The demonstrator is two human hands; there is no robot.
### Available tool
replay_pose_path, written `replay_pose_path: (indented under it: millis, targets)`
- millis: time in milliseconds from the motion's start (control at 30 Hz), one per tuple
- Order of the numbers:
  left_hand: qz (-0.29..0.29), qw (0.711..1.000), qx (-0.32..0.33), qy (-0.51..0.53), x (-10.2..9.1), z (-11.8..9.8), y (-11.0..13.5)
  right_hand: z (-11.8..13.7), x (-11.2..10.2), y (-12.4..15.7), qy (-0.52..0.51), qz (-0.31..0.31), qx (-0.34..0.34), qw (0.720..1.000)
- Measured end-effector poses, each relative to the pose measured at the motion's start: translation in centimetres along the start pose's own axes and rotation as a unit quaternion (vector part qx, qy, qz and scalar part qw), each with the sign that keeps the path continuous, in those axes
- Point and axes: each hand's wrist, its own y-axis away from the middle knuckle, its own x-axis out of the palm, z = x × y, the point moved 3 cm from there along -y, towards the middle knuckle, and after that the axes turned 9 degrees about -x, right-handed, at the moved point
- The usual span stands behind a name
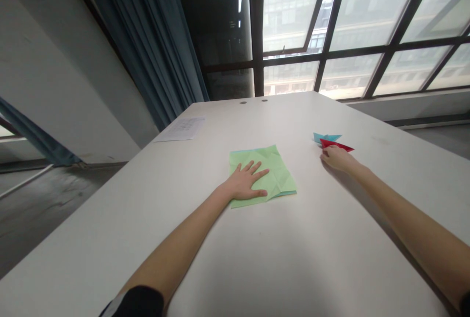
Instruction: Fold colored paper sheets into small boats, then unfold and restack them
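My left hand [246,182] lies flat with fingers spread on a creased light green paper sheet [273,168] in the middle of the white table [293,258]. My right hand [338,158] rests further right, fingers curled against a folded red paper piece [338,145]. A folded blue paper piece [325,137] lies just beyond the red one, touching or overlapping it. Whether my right fingers pinch the red piece or only touch it is unclear.
A white printed sheet [181,128] lies near the table's far left corner. Two small round holes [253,101] sit at the far edge. Blue curtains [154,38] and large windows [348,23] stand beyond the table.
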Motion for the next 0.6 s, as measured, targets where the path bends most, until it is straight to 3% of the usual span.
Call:
replay_pose_path:
  millis: [233,300,367,467,533,600]
  targets:
    - [-0.018,0.999,-0.011,0.041,-0.7,-0.2,0.1,4.1,-3.6,0.4,-0.005,-0.054,-0.056,0.997]
    - [-0.051,0.992,-0.024,0.111,-1.1,-0.2,-0.2,6.5,-5.2,1.3,-0.058,-0.101,-0.105,0.988]
    - [-0.098,0.967,-0.048,0.231,-1.7,-0.1,-0.5,9.3,-6.4,2.7,-0.115,-0.129,-0.191,0.966]
    - [-0.119,0.869,-0.113,0.467,-2.3,-0.2,-0.9,13.2,-7.0,4.9,-0.142,-0.125,-0.316,0.930]
    - [-0.042,0.768,-0.141,0.623,-2.2,-0.9,-1.0,14.9,-6.8,5.9,-0.143,-0.114,-0.364,0.913]
    - [0.049,0.689,-0.126,0.712,-2.1,-2.0,-0.8,15.9,-6.2,6.6,-0.136,-0.097,-0.394,0.904]
